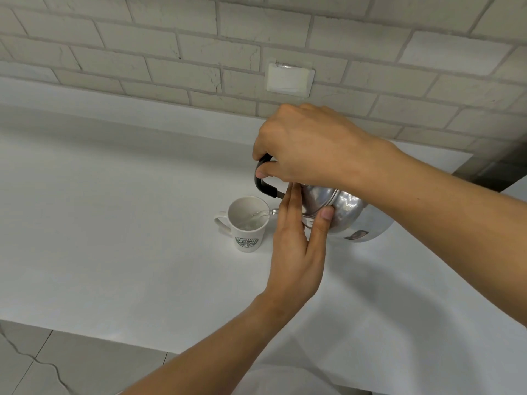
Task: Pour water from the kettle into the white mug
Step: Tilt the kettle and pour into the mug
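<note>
A shiny metal kettle [350, 215] is tipped to the left above the white counter [128, 223]. My right hand [308, 146] grips its black handle [263, 182] from above. My left hand [296, 240] presses flat against the kettle's lid, fingers straight and thumb on the body. A thin stream of water [261, 214] runs from the spout into the white mug [247, 223]. The mug stands upright on the counter, just left of the kettle, with a green logo facing me and its handle to the left. The spout itself is hidden behind my left fingers.
A pale brick wall [171, 52] rises behind the counter, with a white cover plate [289, 79] on it. The counter's front edge [85, 334] runs across the lower left, with tiled floor [34, 366] below. A dark surface [496, 169] sits at the far right.
</note>
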A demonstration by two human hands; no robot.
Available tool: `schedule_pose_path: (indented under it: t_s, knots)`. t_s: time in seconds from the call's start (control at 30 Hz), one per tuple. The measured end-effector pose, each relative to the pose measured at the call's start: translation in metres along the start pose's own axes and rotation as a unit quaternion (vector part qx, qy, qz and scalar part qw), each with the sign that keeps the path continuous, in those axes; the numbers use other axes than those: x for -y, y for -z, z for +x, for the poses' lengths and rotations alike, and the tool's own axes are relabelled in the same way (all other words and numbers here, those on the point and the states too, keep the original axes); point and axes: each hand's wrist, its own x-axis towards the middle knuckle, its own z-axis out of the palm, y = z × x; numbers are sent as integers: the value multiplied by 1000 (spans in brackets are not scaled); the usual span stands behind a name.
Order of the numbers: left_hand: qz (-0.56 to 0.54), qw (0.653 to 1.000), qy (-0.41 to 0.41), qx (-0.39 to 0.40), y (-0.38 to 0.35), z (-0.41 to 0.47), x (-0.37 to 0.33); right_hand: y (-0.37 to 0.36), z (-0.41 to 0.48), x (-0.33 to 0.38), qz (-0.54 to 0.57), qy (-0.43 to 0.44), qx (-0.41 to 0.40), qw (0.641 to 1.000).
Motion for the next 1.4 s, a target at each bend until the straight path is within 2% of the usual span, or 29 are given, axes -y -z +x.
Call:
schedule_pose_path:
  t_s: [0.73,1.03,1.27,1.4]
  knots:
    - [-14,1000,-8,-15,5,3,6,-7,13,9,-23,12,4,1000]
    - [24,999,-17,22,12,3,12,-15,1,1,26,-1,-16,1000]
    - [91,993,-30,62,15,-1,21,-28,-32,-11,130,-44,-65,988]
    - [146,984,-48,90,21,-3,22,-41,-60,-17,190,-70,-161,966]
